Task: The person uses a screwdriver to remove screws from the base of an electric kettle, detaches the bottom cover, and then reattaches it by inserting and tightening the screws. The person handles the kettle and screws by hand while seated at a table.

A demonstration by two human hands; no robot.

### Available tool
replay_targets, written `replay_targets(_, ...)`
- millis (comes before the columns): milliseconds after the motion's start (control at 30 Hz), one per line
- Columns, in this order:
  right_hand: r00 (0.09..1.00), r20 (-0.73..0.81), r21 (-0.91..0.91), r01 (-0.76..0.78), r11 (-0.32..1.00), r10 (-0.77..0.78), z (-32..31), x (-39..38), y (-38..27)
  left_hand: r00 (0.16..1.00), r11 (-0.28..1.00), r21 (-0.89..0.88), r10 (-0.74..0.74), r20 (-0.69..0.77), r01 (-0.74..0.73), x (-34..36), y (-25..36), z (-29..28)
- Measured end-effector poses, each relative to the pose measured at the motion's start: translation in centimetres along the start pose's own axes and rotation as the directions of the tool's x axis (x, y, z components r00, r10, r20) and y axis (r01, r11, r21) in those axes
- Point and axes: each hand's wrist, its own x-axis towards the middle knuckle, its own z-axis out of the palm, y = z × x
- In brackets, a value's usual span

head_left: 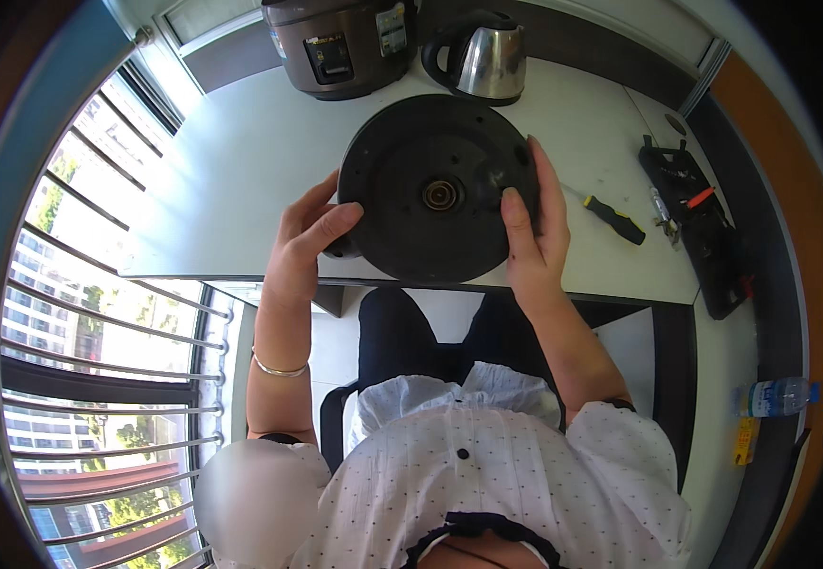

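Observation:
Held up over the table's front edge is a round black appliance base (402,228), its face tilted toward me. A ringed, brass-coloured connector (440,195) sits at its centre, with small holes around it. My left hand (309,232) grips the left rim, thumb on the face and fingers behind. On the opposite rim my right hand (538,223) is closed the same way, thumb pressed on the face. A small dark part juts out below my left thumb. The far side of the base is hidden. To the right lies a yellow-and-black screwdriver (614,220) on the tabletop.
At the back of the white table (231,190) stand a brown rice cooker (340,52) and a steel kettle (489,62). A black tool pouch (682,175) with red-handled tools lies at the right. Farther right is a water bottle (779,397). A barred window (99,332) is at the left.

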Motion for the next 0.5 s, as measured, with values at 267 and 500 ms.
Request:
replay_targets(267,1.0,0.014,0.017,-0.007,1.0,0.007,-0.4,0.3,0.2,0.998,0.998,0.024,0.059,0.001,-0.059,0.3,-0.9,-0.4)
replay_targets(500,0.999,0.04,0.018,-0.018,1.0,0.017,-0.4,0.9,0.2,0.994,0.994,-0.013,0.105,-0.024,-0.105,0.8,-0.9,0.2)
